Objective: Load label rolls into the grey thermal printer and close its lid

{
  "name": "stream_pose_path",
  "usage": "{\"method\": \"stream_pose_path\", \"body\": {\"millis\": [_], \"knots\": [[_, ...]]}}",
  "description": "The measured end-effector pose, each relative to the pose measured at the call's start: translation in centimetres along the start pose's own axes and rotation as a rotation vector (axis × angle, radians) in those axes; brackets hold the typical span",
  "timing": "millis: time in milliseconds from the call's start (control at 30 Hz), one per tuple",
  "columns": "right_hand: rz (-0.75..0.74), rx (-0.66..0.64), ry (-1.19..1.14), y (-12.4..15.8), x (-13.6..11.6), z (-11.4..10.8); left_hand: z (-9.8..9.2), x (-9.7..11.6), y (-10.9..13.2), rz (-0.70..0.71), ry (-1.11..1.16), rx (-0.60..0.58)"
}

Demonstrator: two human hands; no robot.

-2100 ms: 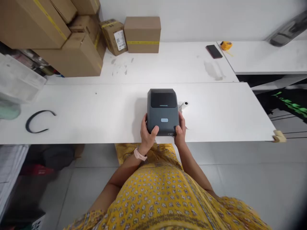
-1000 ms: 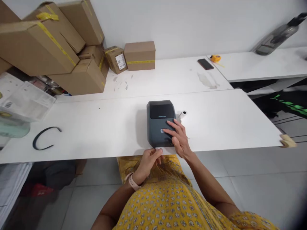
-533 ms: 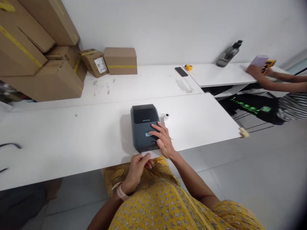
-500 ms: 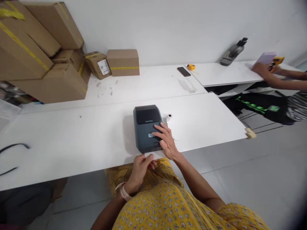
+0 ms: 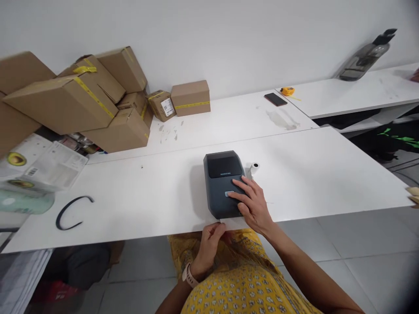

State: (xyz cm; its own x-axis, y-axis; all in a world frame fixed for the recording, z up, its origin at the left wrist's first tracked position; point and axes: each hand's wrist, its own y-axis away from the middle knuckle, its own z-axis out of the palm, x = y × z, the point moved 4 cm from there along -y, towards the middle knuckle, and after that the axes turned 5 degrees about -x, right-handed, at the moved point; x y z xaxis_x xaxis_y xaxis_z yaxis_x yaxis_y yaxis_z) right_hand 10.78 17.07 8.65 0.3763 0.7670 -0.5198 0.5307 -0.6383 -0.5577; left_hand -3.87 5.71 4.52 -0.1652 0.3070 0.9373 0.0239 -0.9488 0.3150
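A dark blue-grey label printer with a black glossy lid sits near the table's front edge. My right hand lies over its right side, fingers spread, with a fingertip at the light button. At the printer's front, my left hand pinches a white paper strip between thumb and fingers, right by the table edge. Part of the strip is hidden under the hand. Close to the printer's right side stands a small white paper roll.
Cardboard boxes pile up at the back left. A black headband and avocado-print packaging lie left. Farther back are a phone, a yellow tape measure and a pump bottle. The white table ends just before me.
My view has swung left, bringing the whole headband and packaging in and taking the other person's arms out. Both hands keep nearly the same place on the printer and paper.
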Motion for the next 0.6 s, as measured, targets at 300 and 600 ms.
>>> {"method": "stream_pose_path", "body": {"millis": [300, 600], "knots": [[0.087, -0.038, -0.129, 1.2, 0.1, -0.3, -3.6, 2.5, 0.4, 0.295, -0.140, 0.374], [0.439, 0.068, -0.303, 6.2, 1.8, 1.9, -2.1, 0.9, -0.7, 0.333, -0.222, 0.246]]}}
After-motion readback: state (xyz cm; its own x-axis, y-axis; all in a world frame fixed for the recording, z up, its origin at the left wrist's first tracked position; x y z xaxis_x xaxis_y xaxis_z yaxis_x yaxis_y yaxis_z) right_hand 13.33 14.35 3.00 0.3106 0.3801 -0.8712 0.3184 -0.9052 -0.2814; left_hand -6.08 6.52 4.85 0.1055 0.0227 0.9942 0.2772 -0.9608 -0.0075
